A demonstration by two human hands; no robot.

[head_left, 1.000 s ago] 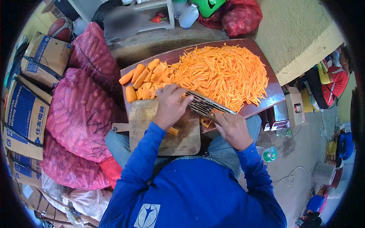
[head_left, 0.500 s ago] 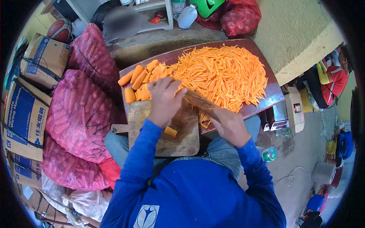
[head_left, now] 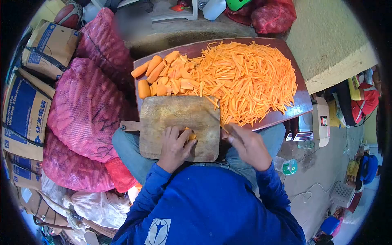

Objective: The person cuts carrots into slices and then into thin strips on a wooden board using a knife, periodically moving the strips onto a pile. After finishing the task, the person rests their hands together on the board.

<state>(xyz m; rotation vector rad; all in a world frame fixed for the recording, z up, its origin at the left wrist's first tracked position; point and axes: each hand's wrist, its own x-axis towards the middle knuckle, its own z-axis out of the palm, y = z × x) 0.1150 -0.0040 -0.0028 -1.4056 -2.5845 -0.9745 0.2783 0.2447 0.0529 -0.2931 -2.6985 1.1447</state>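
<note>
On the wooden cutting board [head_left: 179, 114] across my lap, my left hand [head_left: 176, 147] has its fingers closed on a short orange carrot piece [head_left: 191, 134]. My right hand [head_left: 249, 146] is just off the board's right edge, fingers wrapped round a knife [head_left: 213, 118] whose thin blade is hard to make out over the board. Beyond the board, a heap of carrot sticks [head_left: 249, 81] covers much of the dark red table [head_left: 301, 100]. Larger carrot chunks [head_left: 173, 73] lie to the left of the heap.
Pink mesh sacks [head_left: 87, 110] and cardboard boxes [head_left: 24, 110] stand on the left. A concrete ledge [head_left: 322, 36] is at the upper right. A bottle with a green end [head_left: 289, 166] is on the floor at the right, near an open carton [head_left: 322, 120].
My left hand has come down from the carrot chunks to the small piece on the board. My right hand has swung the knife from the heap's edge back to the board.
</note>
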